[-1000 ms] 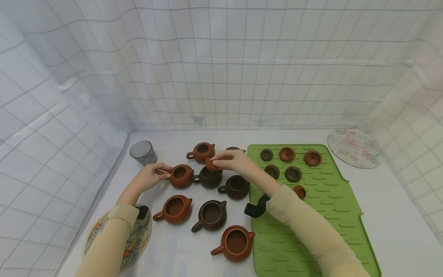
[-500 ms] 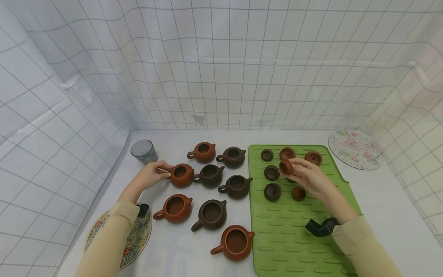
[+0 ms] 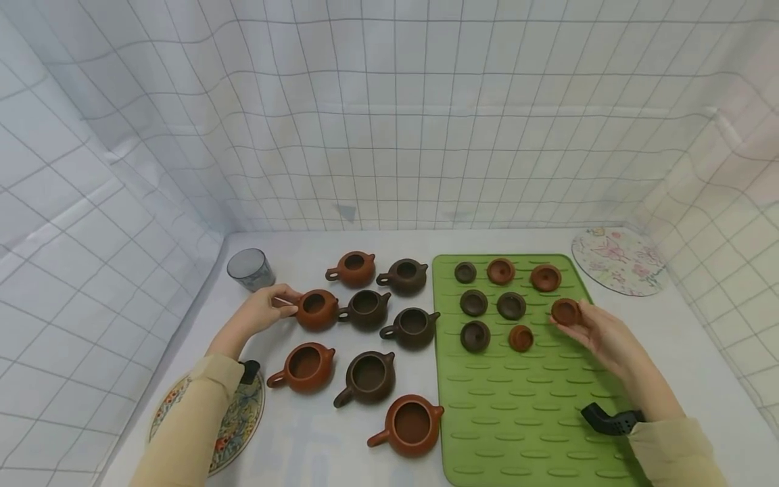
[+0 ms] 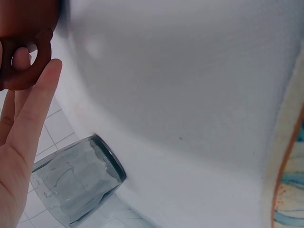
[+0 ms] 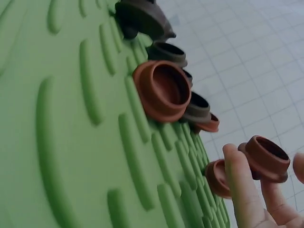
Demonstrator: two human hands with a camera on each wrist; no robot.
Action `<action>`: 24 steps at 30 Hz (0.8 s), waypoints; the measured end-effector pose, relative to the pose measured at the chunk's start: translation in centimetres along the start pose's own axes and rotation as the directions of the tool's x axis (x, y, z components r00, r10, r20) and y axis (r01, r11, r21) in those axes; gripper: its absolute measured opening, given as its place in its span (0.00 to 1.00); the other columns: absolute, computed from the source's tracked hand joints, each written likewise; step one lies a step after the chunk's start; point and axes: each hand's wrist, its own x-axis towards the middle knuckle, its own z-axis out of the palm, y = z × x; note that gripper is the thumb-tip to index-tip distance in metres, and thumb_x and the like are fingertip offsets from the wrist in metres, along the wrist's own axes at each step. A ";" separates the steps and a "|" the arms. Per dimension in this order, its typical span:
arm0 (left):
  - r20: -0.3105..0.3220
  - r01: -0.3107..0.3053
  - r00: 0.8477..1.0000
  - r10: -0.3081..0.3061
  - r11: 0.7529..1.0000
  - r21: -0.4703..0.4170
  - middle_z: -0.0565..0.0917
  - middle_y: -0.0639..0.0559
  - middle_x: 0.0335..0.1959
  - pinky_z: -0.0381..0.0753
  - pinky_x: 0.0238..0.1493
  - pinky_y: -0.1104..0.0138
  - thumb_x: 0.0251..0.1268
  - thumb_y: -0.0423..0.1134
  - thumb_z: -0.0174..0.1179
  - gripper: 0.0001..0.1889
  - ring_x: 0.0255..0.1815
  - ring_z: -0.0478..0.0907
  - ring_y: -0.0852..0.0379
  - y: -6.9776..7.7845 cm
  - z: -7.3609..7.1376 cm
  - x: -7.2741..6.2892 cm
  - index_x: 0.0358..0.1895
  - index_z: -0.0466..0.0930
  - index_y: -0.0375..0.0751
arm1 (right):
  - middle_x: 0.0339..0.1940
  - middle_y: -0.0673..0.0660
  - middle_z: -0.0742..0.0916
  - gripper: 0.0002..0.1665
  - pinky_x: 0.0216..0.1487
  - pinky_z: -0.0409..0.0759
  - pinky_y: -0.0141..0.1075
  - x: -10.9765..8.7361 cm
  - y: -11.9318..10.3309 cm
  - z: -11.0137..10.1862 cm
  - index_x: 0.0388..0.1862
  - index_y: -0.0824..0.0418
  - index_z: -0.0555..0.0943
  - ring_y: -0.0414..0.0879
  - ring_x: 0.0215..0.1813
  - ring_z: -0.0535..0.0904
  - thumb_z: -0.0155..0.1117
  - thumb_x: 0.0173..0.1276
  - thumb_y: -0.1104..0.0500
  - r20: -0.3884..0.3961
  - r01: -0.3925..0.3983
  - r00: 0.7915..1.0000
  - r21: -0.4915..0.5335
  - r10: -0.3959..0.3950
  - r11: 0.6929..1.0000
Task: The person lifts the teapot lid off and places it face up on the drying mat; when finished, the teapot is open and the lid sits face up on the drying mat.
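Note:
In the head view, my left hand [image 3: 262,316] holds a small reddish-brown clay teapot [image 3: 318,319] by its handle. The left wrist view shows its fingers about the handle [image 4: 42,59]. Over the right side of a green ridged mat [image 3: 517,406], my right hand [image 3: 615,341] pinches a reddish-brown teapot lid [image 3: 566,312], its hollow underside facing up. In the right wrist view that lid [image 5: 267,159] is apart from the mat. Below and left of it, a small red lid [image 3: 521,337] lies on the mat, near a dark brown lid [image 3: 512,306].
Several lidless teapots stand on the white table, among them a dark one [image 3: 372,379] and a red one [image 3: 412,426]. A glass [image 3: 252,269] stands at the back left. A patterned plate [image 3: 249,419] lies under the left forearm, and a floral round mat [image 3: 617,260] lies at the back right.
My right hand has carried the red lid rightward from over the teapots to above the right part of the mat. The left hand stays at the same teapot.

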 end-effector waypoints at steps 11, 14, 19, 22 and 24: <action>-0.010 0.004 1.000 -0.004 1.000 -0.009 0.82 0.34 0.53 0.81 0.43 0.54 0.69 0.33 0.61 0.11 0.52 0.81 0.37 -0.4 0.2 -0.2 0.51 0.81 0.36 | 0.73 0.77 0.63 0.46 0.56 0.81 0.32 0.7 0.1 0.2 0.74 0.76 0.57 0.17 0.41 0.75 0.49 0.77 0.40 -0.306 -0.239 0.951 -0.654 0.038 0.717; -0.010 0.002 1.000 -0.002 1.000 -0.011 0.82 0.34 0.53 0.81 0.43 0.54 0.69 0.33 0.60 0.11 0.52 0.81 0.37 -0.3 0.2 -0.3 0.51 0.81 0.36 | 0.70 0.76 0.69 0.44 0.62 0.77 0.47 0.8 0.1 0.7 0.72 0.73 0.65 0.30 0.43 0.83 0.51 0.75 0.37 -0.346 -0.272 0.938 -0.731 0.004 0.625; -0.011 0.001 1.000 -0.001 1.000 0.001 0.82 0.34 0.53 0.81 0.44 0.53 0.69 0.34 0.61 0.11 0.52 0.80 0.36 -0.2 0.2 -0.1 0.51 0.82 0.37 | 0.66 0.75 0.74 0.44 0.63 0.70 0.61 0.9 0.0 0.9 0.69 0.69 0.71 0.67 0.60 0.77 0.49 0.74 0.34 -0.380 -0.307 0.923 -0.822 -0.060 0.480; -0.014 -0.002 1.000 0.002 1.000 0.008 0.82 0.34 0.53 0.81 0.45 0.53 0.69 0.34 0.61 0.11 0.53 0.80 0.36 -0.1 0.2 -0.1 0.51 0.81 0.37 | 0.62 0.77 0.77 0.42 0.62 0.69 0.64 1.1 0.0 0.7 0.68 0.71 0.71 0.72 0.61 0.73 0.46 0.76 0.35 -0.374 -0.303 0.922 -0.860 -0.103 0.411; -0.016 -0.006 1.000 0.006 1.000 0.011 0.82 0.34 0.54 0.81 0.45 0.53 0.69 0.34 0.60 0.11 0.53 0.80 0.36 0.0 0.2 0.0 0.51 0.81 0.37 | 0.62 0.78 0.77 0.41 0.61 0.69 0.64 1.1 0.0 0.6 0.68 0.71 0.71 0.72 0.60 0.74 0.43 0.78 0.37 -0.372 -0.301 0.921 -0.867 -0.116 0.397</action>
